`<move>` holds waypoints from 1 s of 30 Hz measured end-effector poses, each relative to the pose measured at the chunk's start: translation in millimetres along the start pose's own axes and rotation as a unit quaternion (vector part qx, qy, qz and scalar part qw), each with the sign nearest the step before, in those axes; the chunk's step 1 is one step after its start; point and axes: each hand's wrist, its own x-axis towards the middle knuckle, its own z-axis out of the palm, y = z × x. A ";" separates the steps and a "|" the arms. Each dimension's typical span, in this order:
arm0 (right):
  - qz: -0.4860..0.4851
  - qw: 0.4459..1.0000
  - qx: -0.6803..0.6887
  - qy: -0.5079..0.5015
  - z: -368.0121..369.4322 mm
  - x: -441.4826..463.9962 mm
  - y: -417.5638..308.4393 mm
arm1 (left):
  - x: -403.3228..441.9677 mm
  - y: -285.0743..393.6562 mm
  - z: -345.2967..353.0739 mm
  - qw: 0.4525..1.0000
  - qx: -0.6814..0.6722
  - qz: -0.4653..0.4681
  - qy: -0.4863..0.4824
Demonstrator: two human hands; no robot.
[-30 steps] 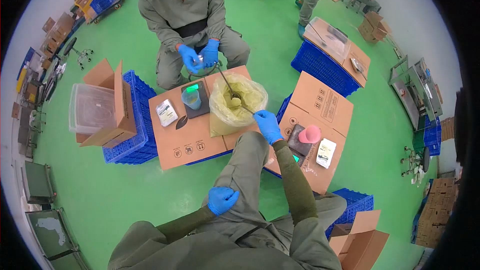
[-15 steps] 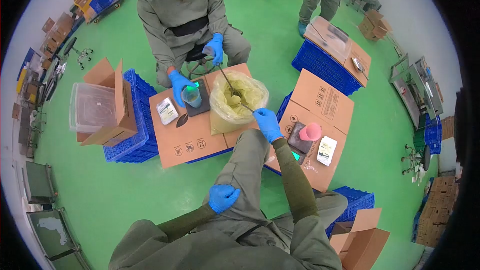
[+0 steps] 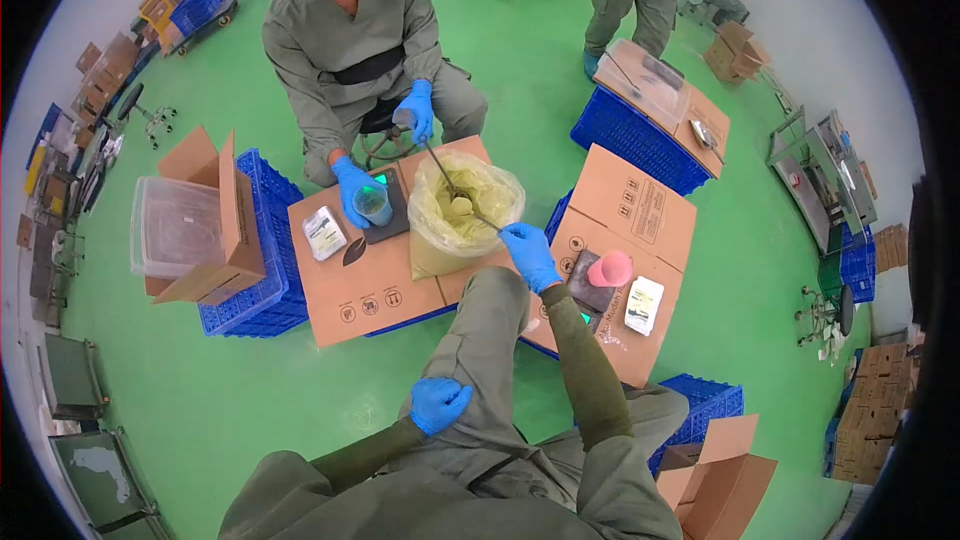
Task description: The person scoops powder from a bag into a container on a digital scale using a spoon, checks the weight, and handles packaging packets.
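Head cam: right hand (image 3: 528,252) is closed round the end of a thin ladle handle (image 3: 487,224), fingers together over it. The ladle's round cup (image 3: 461,206) is inside the open bag (image 3: 435,255), which stands on the cardboard (image 3: 330,300) just past the knee. Left hand (image 3: 440,405) is loosely curled on the thigh, nothing visible in it. The co-worker opposite has one hand (image 3: 355,190) on a blue cup (image 3: 373,205) at the scale (image 3: 388,205), and the other hand (image 3: 417,110) up by the top of a second rod (image 3: 440,168) that also reaches into the bag.

Couple of tips, just my read. That grip is way out at the handle's end, so a full ladle would probably want to roll; pinch firmly and hold the wrist steady. I'd lift the cup level and fairly straight up so it clears the floppy rim instead of dragging on it. With two rods in one bag, work your own side and watch for knocks. The free hand could steady the bag's near side if it starts leaning. Can't make out how full the ladle is or how deep the stuff goes, so go easy on the dip.

Pink cup (image 3: 610,268) is at the other scale (image 3: 591,285), with a white pack (image 3: 643,305) just beside, so take care with that elbow.
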 end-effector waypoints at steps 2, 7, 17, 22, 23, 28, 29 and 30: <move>0.007 1.000 0.023 0.001 -3.8 0.1 5.3 | 0.2 -0.1 -0.7 1.000 0.004 0.005 0.004; 0.031 0.996 0.079 0.001 -41.5 -14.6 -23.5 | 4.7 7.0 -4.5 1.000 0.006 0.017 0.023; 0.080 0.990 0.084 0.079 -178.8 -99.0 -3.2 | -1.3 -3.6 3.8 0.999 0.019 0.019 0.020; 0.123 0.978 0.055 0.157 -235.2 -152.7 34.6 | -2.1 -4.5 6.9 0.999 0.019 0.021 0.027; 0.105 0.978 0.054 0.173 -241.7 -163.1 39.1 | -2.7 -5.8 9.0 0.999 0.022 0.022 0.031; 0.141 0.959 -0.172 0.178 -249.6 -180.0 27.1 | 0.4 5.1 8.2 1.000 0.031 0.001 0.006; 0.157 0.945 -0.228 0.177 -245.1 -180.8 17.4 | -1.1 2.7 10.6 0.999 0.031 0.004 0.008; 0.120 0.933 -0.277 0.195 -240.8 -180.8 20.3 | -1.9 1.2 12.4 0.999 0.031 0.006 0.010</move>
